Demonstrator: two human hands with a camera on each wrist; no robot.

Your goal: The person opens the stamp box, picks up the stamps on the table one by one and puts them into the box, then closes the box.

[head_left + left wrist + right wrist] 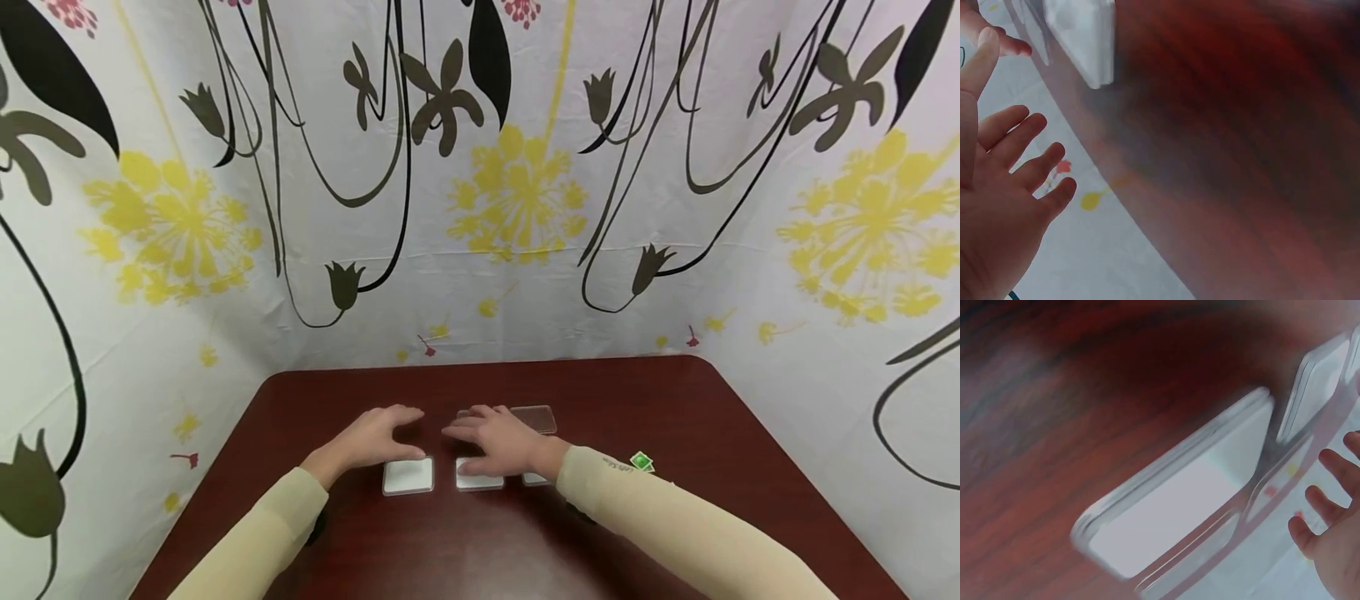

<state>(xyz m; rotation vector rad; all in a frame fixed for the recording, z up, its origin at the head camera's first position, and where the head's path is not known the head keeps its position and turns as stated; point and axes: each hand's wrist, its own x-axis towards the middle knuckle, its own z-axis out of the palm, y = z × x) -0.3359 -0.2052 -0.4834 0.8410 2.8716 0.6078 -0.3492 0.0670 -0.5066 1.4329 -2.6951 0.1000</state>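
Note:
Three flat white rectangular pieces with clear, case-like edges lie in a row: left (408,477), middle (480,481) and right (535,479). My left hand (375,435) hovers behind the left piece, fingers spread loosely and thumb close to its far edge. Over the middle piece reaches my right hand (504,442), which hides part of it; its fingers are extended and grip nothing. Clear flat rectangular covers (535,418) lie behind the row, one partly hidden by the right hand. In the right wrist view, a white piece (1191,494) shows layered transparent edges.
The pieces lie on a dark red-brown wood table (450,550) with rounded far corners. Small green-and-white squares (642,462) lie to the right, beside the right sleeve (660,508). A white floral-patterned cloth (480,325) hangs behind the table and along both sides.

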